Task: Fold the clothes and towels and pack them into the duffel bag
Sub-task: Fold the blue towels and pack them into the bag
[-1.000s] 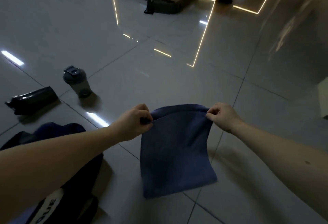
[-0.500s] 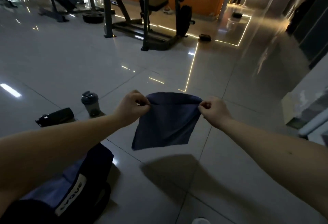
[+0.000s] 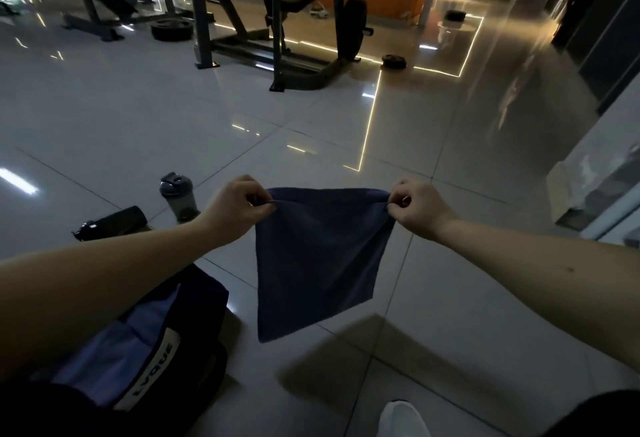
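- Left hand [image 3: 235,209] pinches the top left corner of the dark blue towel [image 3: 315,263], fingers curled round the cloth.
- Right hand [image 3: 417,211] pinches the top right corner the same way; the top edge is stretched between both hands.
- Towel hangs down from the hands in mid-air, above the tiled floor [image 3: 450,298], with its lower edge slanting and the low point at near left. It looks doubled over, but the layers are hard to tell apart in the dim light.
- Duffel bag [image 3: 201,315] lies on the floor at near left, just left of the hanging towel and partly hidden under the left forearm. It has a light blue panel and a white strip with lettering only partly readable. Cannot tell if it is open.
- Shaker bottle [image 3: 178,195] stands upright left of the left hand; a dark bottle [image 3: 110,223] lies on its side further left.
- White shoe [image 3: 401,417] is cut off at the near edge.
- Gym rack [image 3: 273,20] stands far back, dark.
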The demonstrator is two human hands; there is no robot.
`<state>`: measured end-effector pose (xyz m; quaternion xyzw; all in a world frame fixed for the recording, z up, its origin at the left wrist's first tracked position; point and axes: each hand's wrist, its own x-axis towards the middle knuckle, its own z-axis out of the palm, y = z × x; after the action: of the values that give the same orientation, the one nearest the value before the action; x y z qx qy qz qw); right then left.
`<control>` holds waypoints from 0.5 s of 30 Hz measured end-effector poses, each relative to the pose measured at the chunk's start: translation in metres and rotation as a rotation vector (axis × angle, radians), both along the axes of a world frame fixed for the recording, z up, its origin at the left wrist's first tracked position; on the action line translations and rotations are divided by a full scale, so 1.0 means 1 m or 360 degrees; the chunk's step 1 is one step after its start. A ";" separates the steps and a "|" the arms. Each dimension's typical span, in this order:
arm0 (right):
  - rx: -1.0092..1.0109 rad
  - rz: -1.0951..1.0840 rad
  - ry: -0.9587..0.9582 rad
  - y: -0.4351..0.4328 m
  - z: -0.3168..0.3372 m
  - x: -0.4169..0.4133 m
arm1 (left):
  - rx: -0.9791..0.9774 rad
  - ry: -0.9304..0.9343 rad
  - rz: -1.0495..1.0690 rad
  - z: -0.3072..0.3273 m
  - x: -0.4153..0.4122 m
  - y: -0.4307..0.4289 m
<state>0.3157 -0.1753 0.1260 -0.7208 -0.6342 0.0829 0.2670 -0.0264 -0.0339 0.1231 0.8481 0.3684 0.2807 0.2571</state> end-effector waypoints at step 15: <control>0.0165 -0.0092 0.0588 -0.022 -0.007 -0.001 | 0.0181 0.0076 -0.0111 -0.013 -0.001 0.002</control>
<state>0.3148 -0.1971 0.1189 -0.6966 -0.5569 0.1733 0.4178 -0.0276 -0.0323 0.1096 0.8801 0.3283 0.2718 0.2094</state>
